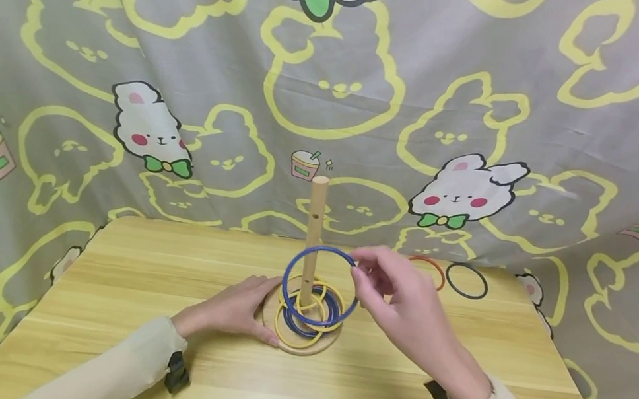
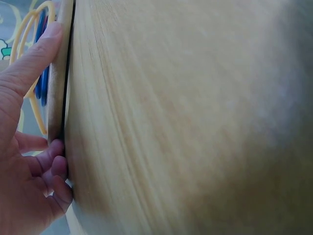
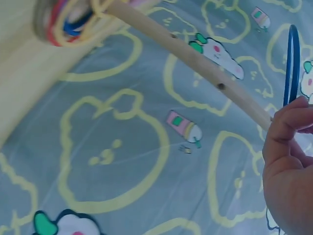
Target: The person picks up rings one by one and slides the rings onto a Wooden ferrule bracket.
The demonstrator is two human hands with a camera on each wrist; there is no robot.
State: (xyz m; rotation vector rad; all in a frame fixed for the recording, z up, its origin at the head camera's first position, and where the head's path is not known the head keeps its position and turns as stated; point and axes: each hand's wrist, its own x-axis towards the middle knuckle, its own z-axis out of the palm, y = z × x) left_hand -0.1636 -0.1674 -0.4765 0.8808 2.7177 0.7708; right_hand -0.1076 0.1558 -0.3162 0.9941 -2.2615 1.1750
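My right hand (image 1: 403, 296) pinches a blue ring (image 1: 285, 282) at its right edge between thumb and fingertips. In the head view the ring overlaps the lower part of an upright wooden post (image 1: 312, 238); in the right wrist view the ring (image 3: 287, 68) stands nearly edge-on beyond the post's top end. The post rises from a round wooden base (image 1: 328, 342). Around its foot lie several yellow and blue rings, overlapping each other. With thumb on top and fingers at the side, my left hand (image 1: 231, 308) grips the left rim of the base.
At the back right of the wooden table (image 1: 155, 366) lie a red ring (image 1: 442, 274), partly hidden behind my right hand, and a black ring (image 1: 486, 286). A grey curtain (image 1: 367, 52) with cartoon rabbits hangs close behind the table and along both sides.
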